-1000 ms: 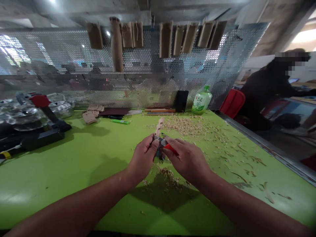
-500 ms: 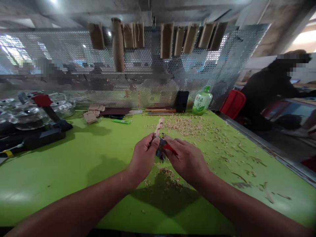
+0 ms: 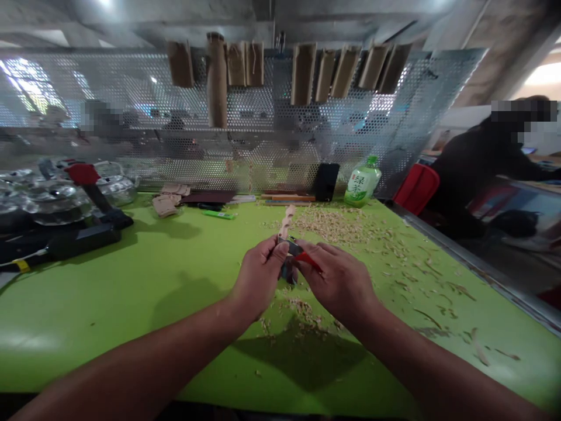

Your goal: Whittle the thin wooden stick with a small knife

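Head view: green surface (image 3: 131,292) before perforated metal screen (image 3: 258,146); wood shavings (image 3: 333,225) at right, far and near middle. At middle, carved wood piece (image 3: 286,221), far end exposed, near end gripped narrow in left hand (image 3: 258,275). In right hand (image 3: 344,278), closed grip on red-handled tool (image 3: 312,261), metal part beside left thumb. Possible slip into thumb, if wood twists or pressure jumps. Far right, capped bottle (image 3: 363,182), green-tinted, fill level unclear. Far left, shiny pots (image 3: 56,202), contents not visible.

L hand (image 3: 258,278) & R hand (image 3: 342,278) bare, forearms (image 3: 144,356) also bare, tapering twd wrists (image 3: 228,310).
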`<move>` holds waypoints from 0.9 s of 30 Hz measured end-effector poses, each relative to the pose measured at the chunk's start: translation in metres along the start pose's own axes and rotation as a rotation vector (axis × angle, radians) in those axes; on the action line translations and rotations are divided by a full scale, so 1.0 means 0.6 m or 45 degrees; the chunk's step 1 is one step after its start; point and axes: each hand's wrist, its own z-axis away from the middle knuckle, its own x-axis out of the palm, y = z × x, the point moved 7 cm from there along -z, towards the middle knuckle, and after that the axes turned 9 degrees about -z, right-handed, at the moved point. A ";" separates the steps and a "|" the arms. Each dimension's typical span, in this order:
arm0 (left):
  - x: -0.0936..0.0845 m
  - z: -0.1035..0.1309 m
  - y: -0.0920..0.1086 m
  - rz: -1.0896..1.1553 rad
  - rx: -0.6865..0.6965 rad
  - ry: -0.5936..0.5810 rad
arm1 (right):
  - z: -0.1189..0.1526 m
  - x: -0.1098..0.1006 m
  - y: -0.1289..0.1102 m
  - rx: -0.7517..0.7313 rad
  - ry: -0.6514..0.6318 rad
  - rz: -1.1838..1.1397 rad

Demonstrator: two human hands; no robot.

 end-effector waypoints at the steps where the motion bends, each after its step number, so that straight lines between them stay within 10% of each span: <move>1: 0.000 0.001 0.001 0.001 0.000 -0.007 | 0.000 -0.002 -0.001 -0.009 0.011 -0.001; 22: -0.001 0.007 0.002 0.095 -0.174 -0.104 | 0.002 -0.003 0.007 -0.037 0.056 0.067; 27: -0.009 0.006 -0.021 0.186 -0.329 -0.072 | -0.010 -0.082 0.051 0.106 0.408 -0.126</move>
